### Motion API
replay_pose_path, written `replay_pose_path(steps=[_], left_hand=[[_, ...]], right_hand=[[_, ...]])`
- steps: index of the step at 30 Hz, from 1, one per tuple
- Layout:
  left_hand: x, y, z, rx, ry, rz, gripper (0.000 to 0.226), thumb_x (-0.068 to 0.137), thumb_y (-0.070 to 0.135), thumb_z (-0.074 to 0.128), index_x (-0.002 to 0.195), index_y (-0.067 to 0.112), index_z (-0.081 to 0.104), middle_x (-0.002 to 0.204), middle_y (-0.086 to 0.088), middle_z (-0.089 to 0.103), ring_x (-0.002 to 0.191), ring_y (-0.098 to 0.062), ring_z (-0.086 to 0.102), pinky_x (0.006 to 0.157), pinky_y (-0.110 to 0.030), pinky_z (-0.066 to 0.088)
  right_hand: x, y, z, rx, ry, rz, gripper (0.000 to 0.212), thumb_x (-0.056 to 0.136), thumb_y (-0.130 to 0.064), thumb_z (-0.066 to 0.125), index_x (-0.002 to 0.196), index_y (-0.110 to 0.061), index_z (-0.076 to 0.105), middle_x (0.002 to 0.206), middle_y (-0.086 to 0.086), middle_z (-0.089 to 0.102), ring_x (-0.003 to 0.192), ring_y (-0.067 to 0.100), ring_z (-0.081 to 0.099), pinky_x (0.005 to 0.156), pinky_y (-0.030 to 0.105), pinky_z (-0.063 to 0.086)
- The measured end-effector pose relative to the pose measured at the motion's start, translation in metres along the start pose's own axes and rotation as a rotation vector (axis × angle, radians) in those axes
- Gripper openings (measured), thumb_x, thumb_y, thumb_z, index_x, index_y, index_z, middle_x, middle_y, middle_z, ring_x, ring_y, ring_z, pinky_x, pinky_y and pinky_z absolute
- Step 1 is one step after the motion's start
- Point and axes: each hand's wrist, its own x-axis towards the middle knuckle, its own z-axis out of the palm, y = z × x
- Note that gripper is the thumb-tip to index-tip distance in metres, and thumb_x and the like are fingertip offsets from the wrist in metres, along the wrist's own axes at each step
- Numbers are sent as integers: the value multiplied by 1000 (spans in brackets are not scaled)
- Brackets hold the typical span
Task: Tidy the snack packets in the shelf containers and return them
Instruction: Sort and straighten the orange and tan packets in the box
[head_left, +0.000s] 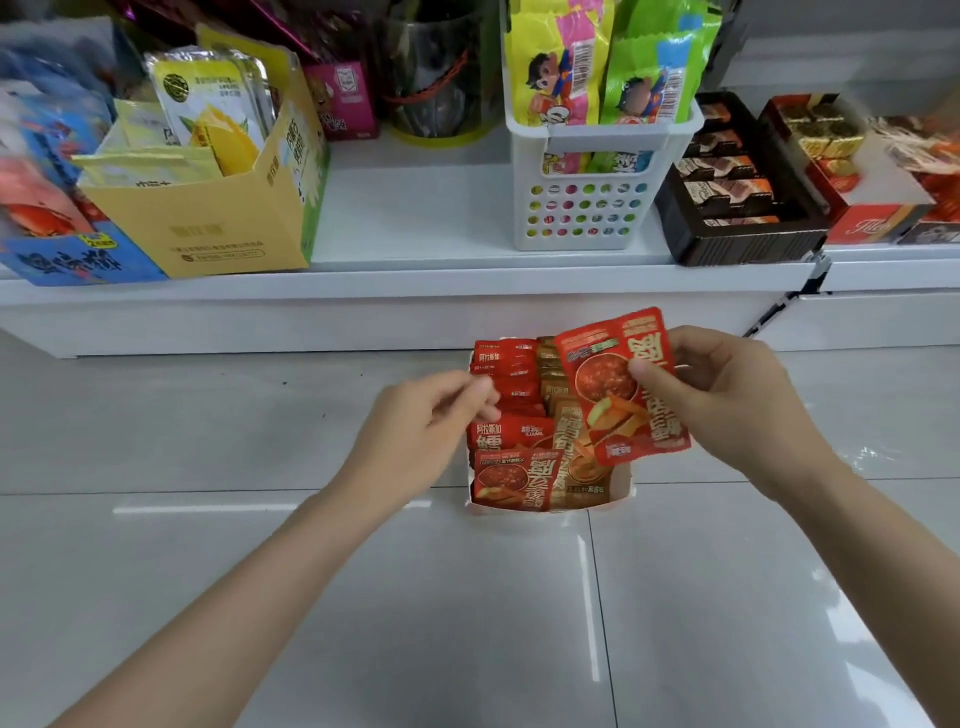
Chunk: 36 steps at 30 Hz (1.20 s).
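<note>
Red packet (621, 384) between right fingers (655, 375)

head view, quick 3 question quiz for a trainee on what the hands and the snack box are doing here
1. True or false: the white box of snack packets sits on the shelf.
2. Which hand holds a red packet lifted above the box? A) left B) right C) neither
3. Fill in: the left hand reaches into the ___ packets on the box's left side.

Key
1. False: it sits on the tiled floor in front of the shelf.
2. B: the right hand pinches it.
3. red: its fingers are among the red packets; the grip is unclear.
</note>
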Motion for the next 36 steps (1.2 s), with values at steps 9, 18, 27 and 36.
replay_pose_path(steps=[9, 18, 27, 36], left_hand=[[-46, -42, 7, 99, -269, 78, 9, 93, 31, 67, 93, 29, 76, 94, 23, 71, 95, -2, 67, 83, -14, 49], [-35, -51, 8, -131, -134, -98, 14, 89, 9, 71, 87, 21, 66, 83, 5, 75, 82, -8, 73, 77, -14, 51], [-26, -50, 6, 202, -79, 156, 26, 82, 16, 80, 105, 28, 75, 101, 11, 59, 83, -3, 54, 69, -12, 43], [-33, -54, 3, 104, -201, 80, 13, 92, 21, 68, 99, 26, 79, 97, 25, 73, 99, 6, 66, 86, -7, 44]], right_hand=[[-15, 7, 33, 209, 0, -89, 16, 90, -11, 71, 95, -26, 70, 92, -10, 77, 82, 11, 75, 67, 21, 58], [-28, 35, 61, -233, -143, -76, 6, 88, -31, 73, 87, -34, 78, 75, -33, 69, 75, -8, 67, 67, 13, 53], [-25, 25, 66, -356, -315, -166, 11, 91, -28, 70, 93, -27, 81, 82, -18, 74, 85, -7, 63, 64, 5, 46], [-2, 13, 59, -410, -159, -203, 26, 79, -30, 82, 102, -21, 74, 87, -11, 69, 80, 2, 66, 75, 12, 53]])
